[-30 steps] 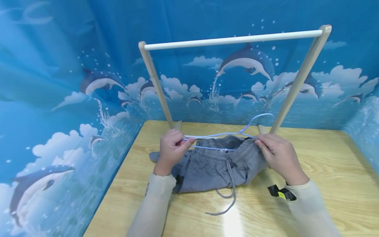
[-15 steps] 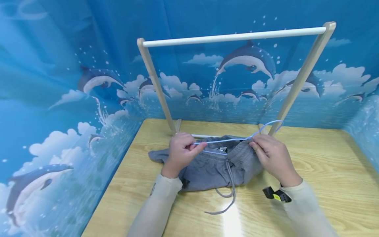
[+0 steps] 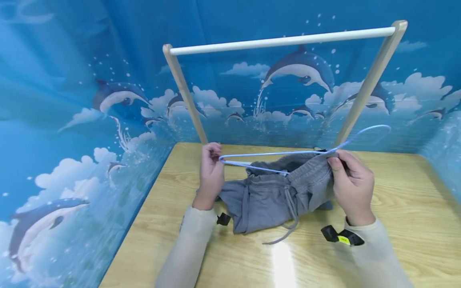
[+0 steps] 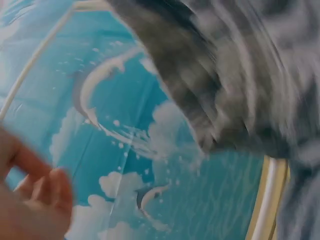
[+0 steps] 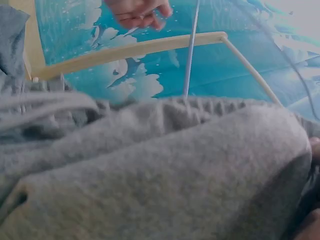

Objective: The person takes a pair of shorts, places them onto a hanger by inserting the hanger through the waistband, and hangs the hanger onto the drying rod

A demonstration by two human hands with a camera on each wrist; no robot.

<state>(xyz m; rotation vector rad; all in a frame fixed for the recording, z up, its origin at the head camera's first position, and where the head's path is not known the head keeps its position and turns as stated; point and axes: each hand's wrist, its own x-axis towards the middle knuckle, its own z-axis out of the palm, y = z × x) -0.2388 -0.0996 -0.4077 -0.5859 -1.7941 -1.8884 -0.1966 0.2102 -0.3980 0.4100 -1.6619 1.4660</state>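
Observation:
Grey drawstring shorts hang from my right hand, whose thumb and fingers pinch the waistband at its right end. A blue wire hanger reaches into the waist opening; its hook points up and right, beyond the right hand. At the hanger's left end my left hand is raised with loosely bent fingers. In the right wrist view, the left hand appears apart from the hanger wire, holding nothing. The left wrist view shows the left hand low at the left and the blurred shorts beside it.
A wooden rack with a white top bar stands at the back of the wood-grain table. Behind it hangs a blue dolphin-print backdrop, which also runs along the left side. Black straps show near the cuffs.
My left hand has let go of the hanger's left end and moved slightly left. The right hand has moved right and up with the waistband, and the hanger's hook has swung right and up.

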